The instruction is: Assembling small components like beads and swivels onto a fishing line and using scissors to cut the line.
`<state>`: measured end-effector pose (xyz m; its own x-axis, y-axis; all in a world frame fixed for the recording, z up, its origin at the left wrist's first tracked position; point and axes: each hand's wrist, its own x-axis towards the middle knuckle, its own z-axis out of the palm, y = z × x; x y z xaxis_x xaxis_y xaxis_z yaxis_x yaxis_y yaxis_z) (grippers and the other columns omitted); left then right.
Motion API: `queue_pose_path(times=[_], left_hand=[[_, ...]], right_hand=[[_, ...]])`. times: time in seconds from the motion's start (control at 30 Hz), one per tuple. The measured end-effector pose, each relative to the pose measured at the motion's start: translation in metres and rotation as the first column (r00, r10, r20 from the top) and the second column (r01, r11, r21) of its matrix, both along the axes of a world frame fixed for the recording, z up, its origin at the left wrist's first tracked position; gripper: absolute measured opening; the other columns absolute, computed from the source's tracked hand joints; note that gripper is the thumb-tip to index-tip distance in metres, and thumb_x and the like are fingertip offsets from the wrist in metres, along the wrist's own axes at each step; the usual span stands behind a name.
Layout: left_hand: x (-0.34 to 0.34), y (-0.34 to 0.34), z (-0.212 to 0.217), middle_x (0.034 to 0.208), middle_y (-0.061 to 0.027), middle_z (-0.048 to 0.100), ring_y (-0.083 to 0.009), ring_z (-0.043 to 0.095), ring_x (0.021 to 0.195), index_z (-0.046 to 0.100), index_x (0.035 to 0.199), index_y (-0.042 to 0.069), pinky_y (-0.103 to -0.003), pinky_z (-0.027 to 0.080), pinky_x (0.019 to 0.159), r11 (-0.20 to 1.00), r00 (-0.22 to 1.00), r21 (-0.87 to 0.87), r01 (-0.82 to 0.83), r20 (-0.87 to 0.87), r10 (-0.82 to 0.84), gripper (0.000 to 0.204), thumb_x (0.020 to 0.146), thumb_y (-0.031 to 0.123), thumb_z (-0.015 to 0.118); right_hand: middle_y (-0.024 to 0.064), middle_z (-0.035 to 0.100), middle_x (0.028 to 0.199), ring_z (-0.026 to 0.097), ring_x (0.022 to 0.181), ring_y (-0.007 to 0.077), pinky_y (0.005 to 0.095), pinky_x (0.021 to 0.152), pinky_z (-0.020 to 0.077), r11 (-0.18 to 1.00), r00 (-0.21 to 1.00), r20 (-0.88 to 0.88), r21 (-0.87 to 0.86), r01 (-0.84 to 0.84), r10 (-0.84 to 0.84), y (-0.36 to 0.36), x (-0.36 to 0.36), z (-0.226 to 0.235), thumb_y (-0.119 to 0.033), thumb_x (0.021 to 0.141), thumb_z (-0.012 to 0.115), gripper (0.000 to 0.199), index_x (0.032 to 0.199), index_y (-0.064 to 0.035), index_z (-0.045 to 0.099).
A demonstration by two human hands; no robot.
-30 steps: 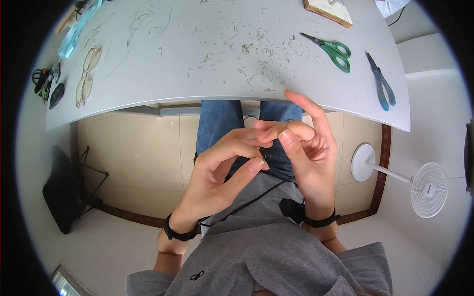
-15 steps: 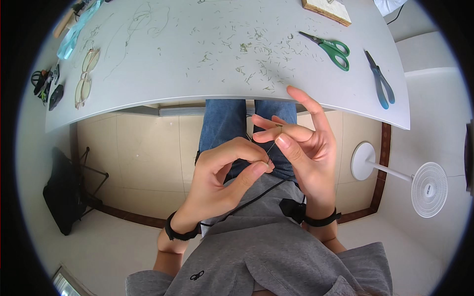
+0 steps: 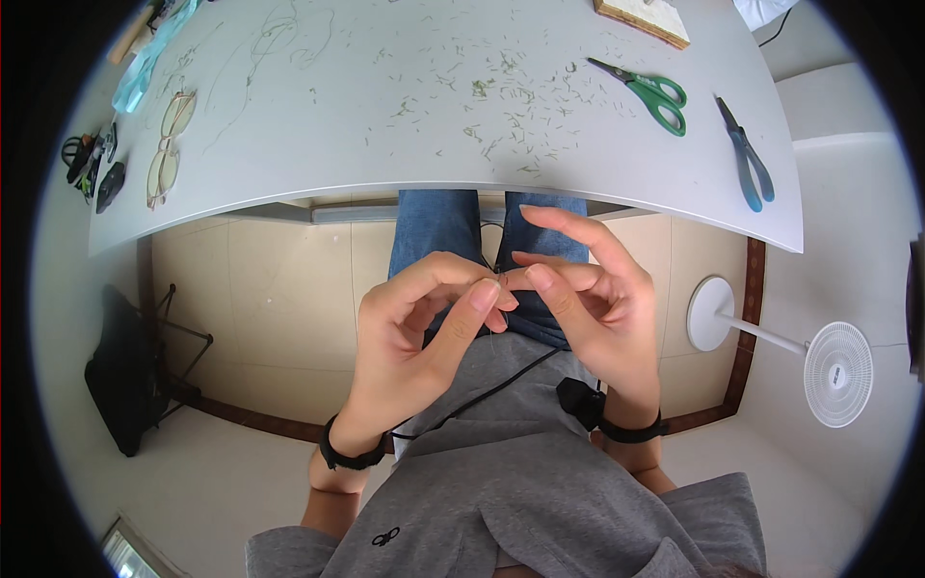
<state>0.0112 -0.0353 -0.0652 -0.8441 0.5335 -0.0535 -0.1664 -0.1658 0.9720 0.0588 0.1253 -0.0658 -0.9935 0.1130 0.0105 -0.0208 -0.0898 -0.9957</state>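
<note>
— Pinching something tiny, is that what both hands are doing?

— Yes. The left hand (image 3: 414, 332) and the right hand (image 3: 588, 289) meet in front of the lap, below the edge of the white tabletop (image 3: 443, 144). The left thumb and first finger are pressed together in a tight grip on a thin wire (image 3: 495, 289) (it is so fine that I can hardly see it). The right thumb and finger touch the same spot, and the other right fingers are spread out.

— What lies up on the tabletop?

— Green-handled scissors (image 3: 650, 89) and blue-handled pliers (image 3: 745, 154) sit on the right side, well apart from the hands. Lots of little green bits (image 3: 501, 106) are scattered in the middle. A pair of glasses (image 3: 166, 146) lies on the left.

— And on the floor?

— A white fan (image 3: 836, 374) stands on the right.
</note>
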Motion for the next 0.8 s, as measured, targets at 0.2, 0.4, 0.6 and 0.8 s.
queue_pose_path(times=[0.2, 0.4, 0.6, 0.8], left_hand=[[-0.010, -0.007, -0.002, 0.080, -0.0084, 0.062, -0.0102, 0.055, 0.064, 0.058, 0.084, -0.001, -0.023, 0.046, 0.059, 0.997, 0.993, 0.064, 0.031, 0.111, -0.038, 0.011, 0.091, 0.005, 0.051], [-0.015, -0.011, 0.002, 0.079, -0.0077, 0.061, -0.0098, 0.053, 0.060, 0.057, 0.083, 0.000, -0.023, 0.045, 0.057, 0.986, 0.962, 0.133, 0.100, 0.239, -0.129, 0.016, 0.092, 0.009, 0.048], [-0.015, -0.014, 0.003, 0.078, -0.0079, 0.061, -0.0093, 0.052, 0.056, 0.057, 0.082, 0.001, -0.022, 0.042, 0.052, 0.990, 0.967, 0.108, 0.095, 0.226, -0.117, 0.016, 0.092, 0.010, 0.048], [-0.020, -0.020, -0.003, 0.078, -0.0088, 0.061, -0.0093, 0.050, 0.053, 0.057, 0.081, 0.001, -0.021, 0.040, 0.049, 0.996, 0.980, 0.070, 0.061, 0.185, -0.073, 0.016, 0.091, 0.010, 0.050]], right_hand=[[0.0074, 0.064, 0.078, 0.060, 0.074, 0.0112, 0.0261, 0.078, 0.0464, 0.998, 0.988, 0.154, 0.060, -0.003, -0.006, 0.005, 0.002, -0.005, -0.012, 0.092, 0.050, 0.023, 0.110, 0.0023, 0.052], [0.0112, 0.061, 0.086, 0.059, 0.084, 0.0164, 0.0282, 0.078, 0.0470, 0.821, 0.909, 0.259, -0.554, -0.137, 0.327, -0.004, -0.013, -0.044, -0.040, 0.097, 0.031, 0.050, 0.101, 0.0040, 0.054], [0.0096, 0.060, 0.077, 0.056, 0.074, 0.0174, 0.0285, 0.071, 0.0451, 0.637, 0.854, 0.194, -0.747, -0.191, 0.483, -0.001, -0.016, -0.039, -0.039, 0.096, 0.035, 0.048, 0.092, 0.0024, 0.059], [0.0103, 0.059, 0.074, 0.055, 0.072, 0.0173, 0.0280, 0.069, 0.0443, 0.714, 0.898, 0.203, -0.683, -0.154, 0.389, 0.013, -0.011, -0.037, -0.030, 0.095, 0.040, 0.039, 0.088, 0.0033, 0.060]])
